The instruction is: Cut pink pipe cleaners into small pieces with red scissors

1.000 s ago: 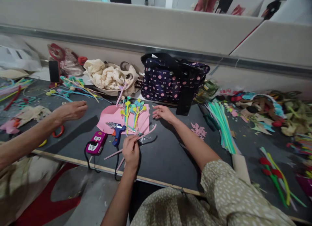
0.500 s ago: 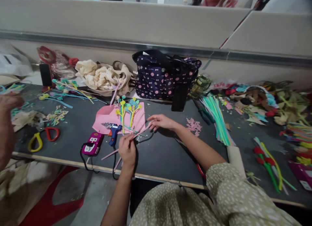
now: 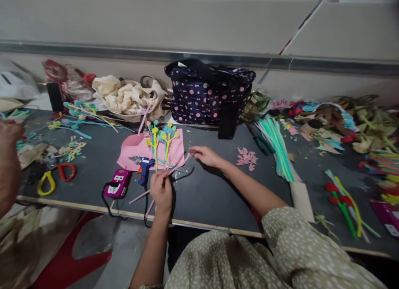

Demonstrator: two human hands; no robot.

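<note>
My left hand (image 3: 161, 189) is closed around several thin pink pipe cleaners, whose lower ends (image 3: 139, 197) stick out below it to the left. One pink pipe cleaner (image 3: 180, 164) slants up to the right, its tip bent. At that tip, the fingers of my right hand (image 3: 205, 156) are drawn together, pinching the end as far as I can tell. Behind my left hand lie yellow and blue pipe-cleaner flowers (image 3: 155, 141) on a pink sheet (image 3: 131, 148). A blue glue gun (image 3: 144, 170) rests just left of that hand, partly on the sheet.
Left of the glue gun sits a purple power box (image 3: 117, 183); scissors (image 3: 47, 183) lie farther left near another person's hand (image 3: 9, 133). A dotted bag (image 3: 202, 97) stands behind. Rightward are pink clippings (image 3: 247, 157), pliers (image 3: 263, 142) and green-and-purple pipe cleaners (image 3: 277, 147).
My right hand's fingers have drawn closer together around the pipe cleaner's tip, which now curves upward. My left hand keeps its hold. The whole view has shifted slightly.
</note>
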